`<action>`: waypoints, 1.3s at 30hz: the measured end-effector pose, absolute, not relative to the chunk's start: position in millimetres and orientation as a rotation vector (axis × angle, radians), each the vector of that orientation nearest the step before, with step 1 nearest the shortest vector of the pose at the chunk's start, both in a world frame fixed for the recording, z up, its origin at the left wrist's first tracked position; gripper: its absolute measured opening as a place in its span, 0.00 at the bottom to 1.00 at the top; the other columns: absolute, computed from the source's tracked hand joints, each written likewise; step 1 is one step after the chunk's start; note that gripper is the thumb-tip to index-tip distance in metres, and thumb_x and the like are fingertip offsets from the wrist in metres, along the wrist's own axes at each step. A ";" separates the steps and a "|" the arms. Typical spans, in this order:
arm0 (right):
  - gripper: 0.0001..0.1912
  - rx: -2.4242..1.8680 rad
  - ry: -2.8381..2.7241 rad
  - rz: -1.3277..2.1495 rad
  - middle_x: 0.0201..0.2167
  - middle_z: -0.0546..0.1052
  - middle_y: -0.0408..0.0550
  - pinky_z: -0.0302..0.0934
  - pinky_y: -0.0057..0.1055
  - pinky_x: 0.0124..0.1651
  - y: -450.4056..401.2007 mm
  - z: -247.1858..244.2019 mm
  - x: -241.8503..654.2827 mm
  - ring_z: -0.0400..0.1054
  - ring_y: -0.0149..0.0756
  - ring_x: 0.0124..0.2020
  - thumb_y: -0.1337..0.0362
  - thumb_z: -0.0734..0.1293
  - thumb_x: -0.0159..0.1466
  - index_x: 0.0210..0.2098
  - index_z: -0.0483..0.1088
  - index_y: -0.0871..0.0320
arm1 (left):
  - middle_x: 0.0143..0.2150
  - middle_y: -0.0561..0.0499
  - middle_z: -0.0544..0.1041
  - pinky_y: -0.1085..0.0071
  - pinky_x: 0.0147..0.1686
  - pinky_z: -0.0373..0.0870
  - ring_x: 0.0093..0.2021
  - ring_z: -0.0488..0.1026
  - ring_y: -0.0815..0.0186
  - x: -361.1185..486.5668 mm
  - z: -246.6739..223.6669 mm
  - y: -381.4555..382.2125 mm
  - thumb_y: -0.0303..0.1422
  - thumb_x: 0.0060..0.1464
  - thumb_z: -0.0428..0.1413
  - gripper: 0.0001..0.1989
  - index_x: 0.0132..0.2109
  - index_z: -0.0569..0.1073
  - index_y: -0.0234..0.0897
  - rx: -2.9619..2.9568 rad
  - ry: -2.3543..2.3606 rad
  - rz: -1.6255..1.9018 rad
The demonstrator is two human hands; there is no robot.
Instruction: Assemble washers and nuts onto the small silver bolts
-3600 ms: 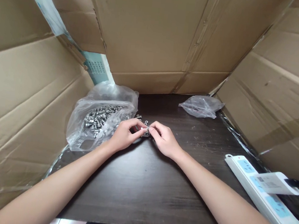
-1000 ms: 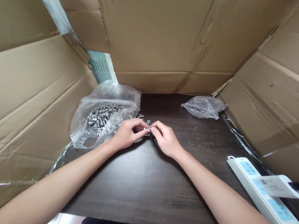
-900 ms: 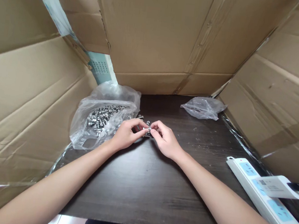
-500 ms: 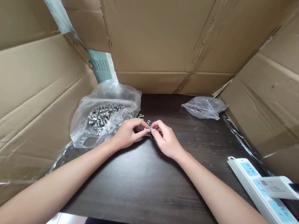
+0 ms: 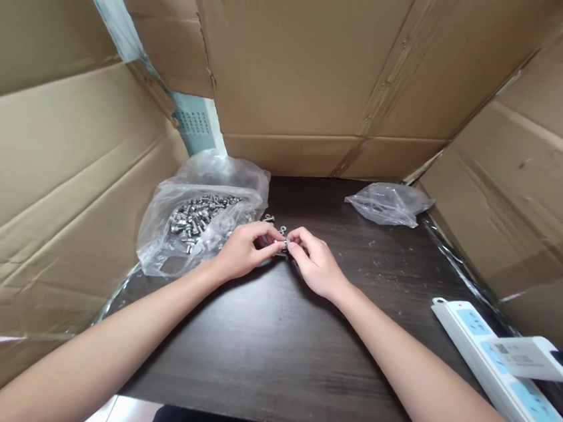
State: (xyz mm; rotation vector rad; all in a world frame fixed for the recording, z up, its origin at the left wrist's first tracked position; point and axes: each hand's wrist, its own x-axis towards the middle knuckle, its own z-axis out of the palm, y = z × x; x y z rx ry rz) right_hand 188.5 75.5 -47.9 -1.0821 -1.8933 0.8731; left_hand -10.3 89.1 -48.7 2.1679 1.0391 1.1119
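Observation:
Over the dark table (image 5: 247, 342), my left hand (image 5: 246, 251) and my right hand (image 5: 315, 263) meet fingertip to fingertip. Both pinch a small silver metal piece (image 5: 286, 242) between thumb and fingers; it looks like a bolt with a nut, but the fingers partly cover it. Just beyond the fingertips lie a few loose metal pieces, among them a nut (image 5: 283, 229) and a bolt (image 5: 269, 218). Left of my left hand, a clear plastic bag (image 5: 160, 215) lies open with many silver bolts (image 5: 195, 219) in it.
Another clear plastic bag (image 5: 387, 203) lies at the back right. A white power strip (image 5: 505, 375) with a white plug-in device (image 5: 528, 356) runs along the right edge. Cardboard walls (image 5: 307, 59) enclose the table at the back and both sides.
The whole view has shifted slightly, so things appear a little further right. My hands stay together at the small metal piece, with only slight finger movement.

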 end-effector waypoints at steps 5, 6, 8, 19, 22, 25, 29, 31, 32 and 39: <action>0.08 -1.091 -1.912 0.856 0.29 0.71 0.43 0.57 0.31 0.37 74.9 -47.7 188.1 0.65 0.34 0.31 0.61 0.60 0.69 0.36 0.65 0.56 | 0.34 0.51 0.79 0.74 0.34 0.70 0.32 0.73 0.69 -10.1 -48.6 88.8 0.33 0.61 0.61 0.05 0.39 0.79 0.36 2.193 1.026 1.112; 0.08 -1.092 -1.917 0.853 0.29 0.71 0.43 0.57 0.31 0.37 74.9 -47.8 188.3 0.65 0.34 0.31 0.61 0.60 0.70 0.36 0.66 0.56 | 0.34 0.51 0.79 0.74 0.34 0.70 0.32 0.73 0.69 -10.1 -48.6 88.7 0.33 0.61 0.61 0.05 0.39 0.79 0.36 2.196 1.026 1.112; 0.08 -1.097 -1.926 0.843 0.29 0.71 0.43 0.57 0.31 0.37 75.0 -48.1 188.6 0.65 0.35 0.31 0.60 0.60 0.70 0.36 0.66 0.56 | 0.34 0.50 0.79 0.73 0.34 0.70 0.32 0.73 0.68 -10.1 -48.8 88.7 0.33 0.61 0.61 0.05 0.39 0.79 0.36 2.198 1.028 1.113; 0.11 -1.089 -1.916 0.820 0.28 0.72 0.44 0.58 0.31 0.37 75.8 -48.2 188.1 0.65 0.34 0.31 0.60 0.59 0.70 0.35 0.67 0.56 | 0.34 0.50 0.80 0.73 0.34 0.71 0.32 0.74 0.68 -10.3 -50.3 89.4 0.34 0.61 0.61 0.06 0.40 0.80 0.36 2.169 1.035 1.120; 0.08 -1.082 -1.869 0.832 0.30 0.72 0.44 0.59 0.31 0.37 75.2 -48.1 188.3 0.65 0.34 0.31 0.60 0.61 0.69 0.37 0.67 0.57 | 0.34 0.51 0.80 0.74 0.34 0.71 0.31 0.74 0.69 -10.0 -49.2 89.2 0.33 0.60 0.61 0.05 0.39 0.80 0.36 2.154 1.040 1.127; 0.06 -1.076 -1.861 0.858 0.30 0.72 0.44 0.59 0.31 0.36 74.9 -48.2 188.5 0.65 0.34 0.31 0.61 0.61 0.69 0.38 0.67 0.57 | 0.34 0.51 0.80 0.74 0.33 0.71 0.32 0.74 0.69 -10.0 -48.5 89.0 0.33 0.61 0.61 0.05 0.39 0.80 0.36 2.159 1.032 1.123; 0.07 -1.065 -1.875 0.855 0.30 0.72 0.44 0.59 0.31 0.36 75.0 -49.1 188.0 0.65 0.34 0.31 0.61 0.61 0.69 0.38 0.67 0.56 | 0.34 0.51 0.80 0.74 0.34 0.71 0.32 0.74 0.68 -10.0 -48.4 88.7 0.33 0.61 0.61 0.05 0.39 0.79 0.36 2.188 1.023 1.111; 0.07 -1.068 -1.878 0.850 0.29 0.72 0.44 0.58 0.31 0.35 74.9 -49.3 187.4 0.65 0.34 0.30 0.61 0.61 0.69 0.37 0.66 0.56 | 0.34 0.51 0.80 0.74 0.34 0.71 0.32 0.74 0.69 -9.9 -48.5 88.6 0.32 0.61 0.62 0.05 0.39 0.79 0.36 2.195 1.017 1.108; 0.07 -1.069 -1.883 0.843 0.29 0.71 0.44 0.58 0.31 0.35 74.8 -49.3 187.1 0.64 0.34 0.30 0.61 0.60 0.69 0.37 0.66 0.56 | 0.34 0.51 0.80 0.75 0.34 0.70 0.32 0.74 0.69 -9.9 -48.6 88.5 0.32 0.60 0.62 0.04 0.39 0.79 0.36 2.197 1.013 1.110; 0.07 -1.048 -1.906 0.834 0.29 0.72 0.44 0.58 0.31 0.35 74.2 -48.7 187.6 0.64 0.34 0.29 0.60 0.60 0.70 0.37 0.64 0.56 | 0.33 0.52 0.79 0.76 0.33 0.70 0.31 0.73 0.70 -10.0 -49.5 88.7 0.31 0.60 0.62 0.03 0.39 0.80 0.36 2.207 1.004 1.140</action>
